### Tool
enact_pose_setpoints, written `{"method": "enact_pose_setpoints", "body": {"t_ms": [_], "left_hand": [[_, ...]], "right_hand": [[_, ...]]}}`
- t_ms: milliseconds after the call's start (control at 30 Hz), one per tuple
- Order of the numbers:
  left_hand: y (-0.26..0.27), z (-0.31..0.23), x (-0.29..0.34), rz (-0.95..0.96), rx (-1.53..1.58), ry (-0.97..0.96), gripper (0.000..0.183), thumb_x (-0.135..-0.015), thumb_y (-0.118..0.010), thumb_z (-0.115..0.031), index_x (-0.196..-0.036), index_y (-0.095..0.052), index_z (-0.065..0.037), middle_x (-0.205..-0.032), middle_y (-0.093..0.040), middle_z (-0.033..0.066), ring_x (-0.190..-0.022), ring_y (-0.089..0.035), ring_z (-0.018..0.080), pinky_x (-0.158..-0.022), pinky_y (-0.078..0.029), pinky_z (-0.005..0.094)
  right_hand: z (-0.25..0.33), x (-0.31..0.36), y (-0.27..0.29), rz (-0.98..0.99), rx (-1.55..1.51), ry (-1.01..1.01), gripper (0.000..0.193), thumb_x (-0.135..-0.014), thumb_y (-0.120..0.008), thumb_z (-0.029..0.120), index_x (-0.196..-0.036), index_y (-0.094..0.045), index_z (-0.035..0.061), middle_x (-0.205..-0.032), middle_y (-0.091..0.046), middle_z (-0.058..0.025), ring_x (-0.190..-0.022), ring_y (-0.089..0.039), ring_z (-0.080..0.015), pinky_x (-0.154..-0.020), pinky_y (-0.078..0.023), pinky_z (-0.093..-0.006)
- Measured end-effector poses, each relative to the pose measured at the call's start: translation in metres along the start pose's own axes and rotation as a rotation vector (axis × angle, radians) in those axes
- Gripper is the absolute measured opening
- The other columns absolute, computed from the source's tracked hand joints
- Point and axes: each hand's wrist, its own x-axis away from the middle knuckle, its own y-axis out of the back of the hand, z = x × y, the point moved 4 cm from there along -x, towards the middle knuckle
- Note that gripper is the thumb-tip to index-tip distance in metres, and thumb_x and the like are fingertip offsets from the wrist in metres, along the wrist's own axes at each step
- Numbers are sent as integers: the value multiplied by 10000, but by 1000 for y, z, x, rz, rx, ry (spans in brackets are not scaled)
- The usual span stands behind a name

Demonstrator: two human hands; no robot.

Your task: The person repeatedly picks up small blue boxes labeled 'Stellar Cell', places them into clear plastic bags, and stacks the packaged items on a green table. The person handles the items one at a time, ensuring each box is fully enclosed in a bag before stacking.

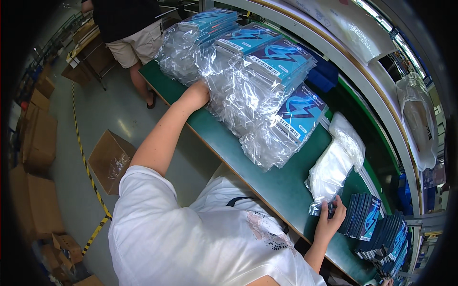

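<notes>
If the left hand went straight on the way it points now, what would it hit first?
The left hand would first meet the crinkled clear plastic around the blue boxes. Its fingers are mostly hidden, so it may already be touching it.

Green workbench (281, 193): bagged blue packs (279, 59) in piles, white plastic bundle (334, 162), dark-blue boxes (360, 214).

Your two hands are counted, left hand (196, 96) and right hand (333, 217). You have one green workbench (281, 190) bearing four piles of bagged blue packs (276, 62), one white plastic bundle (334, 159) and two rows of dark boxes (361, 215); individual boxes overlap, preventing your count. Nearest your left side: one open carton (102, 159).
</notes>
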Motion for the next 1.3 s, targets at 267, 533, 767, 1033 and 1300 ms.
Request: {"method": "enact_pose_setpoints", "body": {"t_ms": [267, 533, 767, 1033, 1300], "left_hand": [[-13, 9, -7, 36, -164, 21, 266, -820, -491, -80, -1023, -635, 16, -1081, -620, 199, -1009, -584, 351, -882, -464, 391], [7, -12, -5, 97, -89, 102, 316, -865, -476, -156, -1130, -595, -31, -1189, -582, 190, -1103, -547, 341, -933, -441, 383], [-14, 19, -30, 172, -184, -52, 313, -889, -520, -258, -1112, -594, -51, -1154, -594, 181, -1069, -560, 325, -917, -448, 366], [-29, 47, -47, 258, -239, 20, 431, -740, -643, -257, -1133, -619, -79, -1204, -587, 168, -1112, -554, 321, -947, -447, 364], [-43, 60, -60, 247, -439, -98, 414, -765, -619, -210, -1150, -596, -60, -1198, -587, 178, -1100, -561, 322, -934, -449, 360]], "right_hand": [[-1, 0, 0, 7, -10, -14, 383, -808, -663, 109, -1165, -561, 12, -1030, -558, -128, -959, -508, -272, -868, -386, -375], [0, 0, 0, 15, -11, 0, 377, -813, -651, 101, -1167, -559, 10, -1042, -557, -133, -969, -507, -274, -866, -387, -377], [0, 0, 0, 10, -12, 10, 356, -828, -626, 100, -1165, -561, 6, -1048, -557, -137, -976, -507, -283, -882, -383, -379], [-3, 1, 0, 20, -3, -5, 351, -833, -619, 96, -1166, -562, 1, -1045, -559, -136, -980, -504, -280, -890, -382, -375], [0, 1, 1, 36, -28, -25, 349, -838, -616, 85, -1170, -558, -10, -1052, -554, -130, -975, -501, -267, -861, -399, -359]]}}
